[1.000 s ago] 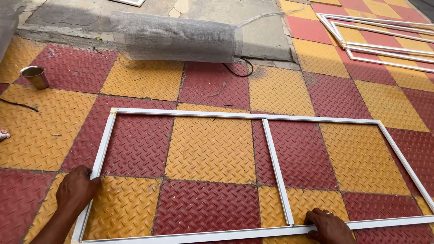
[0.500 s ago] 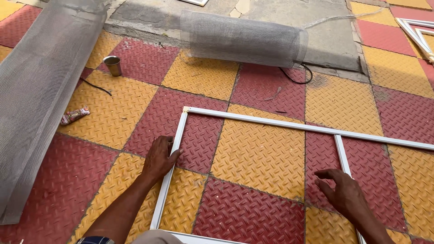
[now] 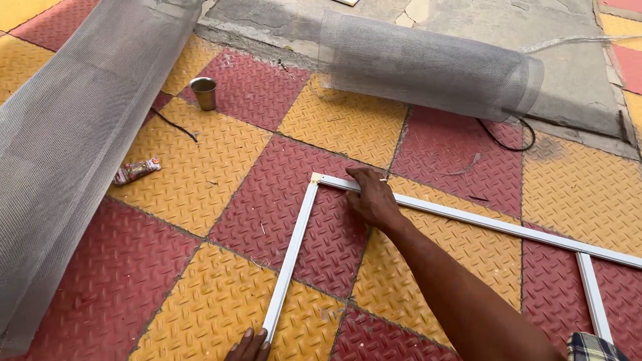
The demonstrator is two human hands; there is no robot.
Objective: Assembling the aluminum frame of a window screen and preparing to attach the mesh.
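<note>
A white rectangular frame (image 3: 291, 257) of thin bars lies flat on the red and yellow tiled floor, with a cross bar (image 3: 592, 294) at the right. My right hand (image 3: 372, 198) reaches far forward and lies on the frame's far bar, just right of the far left corner (image 3: 317, 179), fingers curled over the bar. My left hand (image 3: 249, 345) shows only its fingers at the bottom edge, touching the left bar's near end; its grip is cut off from view.
A long roll of grey mesh (image 3: 60, 154) lies along the left side. A shorter mesh roll (image 3: 428, 67) lies at the back on a concrete strip. A small metal cup (image 3: 204, 92), a crumpled wrapper (image 3: 136, 170) and a black cord (image 3: 509, 142) lie on the tiles.
The view swung left and down. My right hand moved from the middle of the frame up to its far left corner. My left hand slid back along the left bar.
</note>
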